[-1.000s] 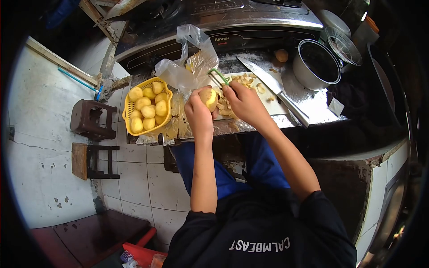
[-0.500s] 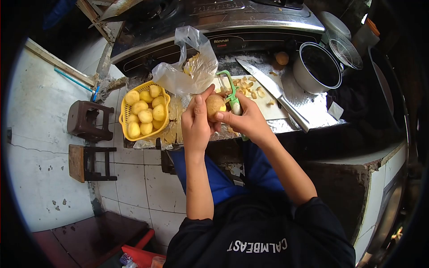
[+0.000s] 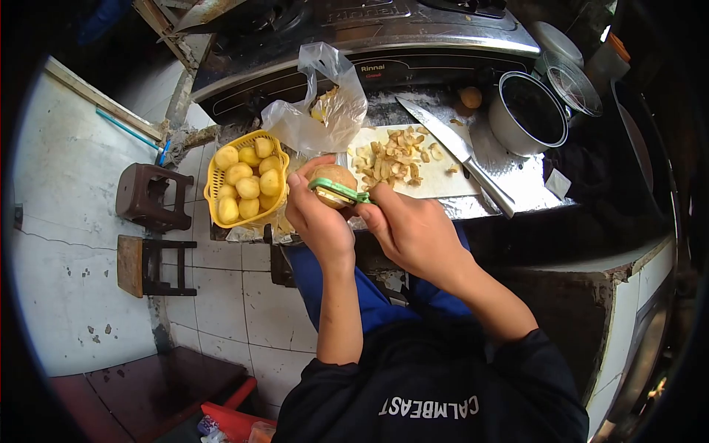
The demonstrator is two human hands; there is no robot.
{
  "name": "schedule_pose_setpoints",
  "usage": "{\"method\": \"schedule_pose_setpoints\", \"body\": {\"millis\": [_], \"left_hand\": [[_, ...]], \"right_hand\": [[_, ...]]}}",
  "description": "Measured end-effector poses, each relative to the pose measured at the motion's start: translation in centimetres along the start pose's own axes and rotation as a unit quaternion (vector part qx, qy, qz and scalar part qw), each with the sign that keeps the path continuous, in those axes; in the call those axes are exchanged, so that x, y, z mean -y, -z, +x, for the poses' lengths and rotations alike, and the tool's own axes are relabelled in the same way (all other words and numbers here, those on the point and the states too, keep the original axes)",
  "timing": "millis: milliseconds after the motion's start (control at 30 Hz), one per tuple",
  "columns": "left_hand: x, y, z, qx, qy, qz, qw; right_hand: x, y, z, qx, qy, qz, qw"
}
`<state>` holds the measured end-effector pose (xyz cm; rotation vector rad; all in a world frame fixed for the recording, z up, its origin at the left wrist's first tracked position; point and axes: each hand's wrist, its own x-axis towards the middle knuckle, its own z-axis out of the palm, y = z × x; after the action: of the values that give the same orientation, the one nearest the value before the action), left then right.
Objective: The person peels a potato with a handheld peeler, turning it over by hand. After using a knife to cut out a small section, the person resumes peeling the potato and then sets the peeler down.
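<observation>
- One potato (image 3: 334, 176), mostly brown-skinned: left hand (image 3: 317, 218) clamped around it, right hand (image 3: 413, 230) gripping a green peeler (image 3: 336, 191) across it.
- Many peeled potatoes (image 3: 247, 186) fill the yellow basket (image 3: 212, 193).

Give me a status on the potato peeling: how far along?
Done: about ten peeled potatoes fill the yellow basket, and peels litter the cutting board. In hand: the left hand grips a potato, mostly brown-skinned, with the right hand laying a green peeler across it. Left: that one, plus what looks like a brown potato beside the pot; the plastic bag contents are unclear.
</observation>
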<state>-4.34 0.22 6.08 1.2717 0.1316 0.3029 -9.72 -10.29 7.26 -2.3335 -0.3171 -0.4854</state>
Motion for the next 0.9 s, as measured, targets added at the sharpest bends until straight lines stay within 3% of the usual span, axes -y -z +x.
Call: {"method": "schedule_pose_setpoints", "body": {"millis": [133,200,467,733,900], "left_hand": [[0.1,-0.4,-0.1,0.060,-0.043,-0.048,0.996],[-1.1,-1.4,-0.9,0.012,0.001,-0.063,0.998],[-1.0,-0.9,-1.2,-0.035,-0.146,0.037,0.988],[-0.9,-2.0,-1.6,-0.113,-0.085,-0.048,0.989],[-1.0,-0.3,-0.6,-0.093,-0.130,-0.026,0.987]], "right_hand": [[0.4,-0.1,0.2,-0.007,-0.005,-0.031,0.999],[0.5,0.3,0.3,-0.006,-0.003,-0.042,0.999],[1.4,1.1,0.4,-0.035,0.012,-0.037,0.999],[1.7,1.0,0.4,-0.041,-0.018,-0.031,0.999],[1.7,0.2,-0.3,-0.048,0.005,0.001,0.999]]}}
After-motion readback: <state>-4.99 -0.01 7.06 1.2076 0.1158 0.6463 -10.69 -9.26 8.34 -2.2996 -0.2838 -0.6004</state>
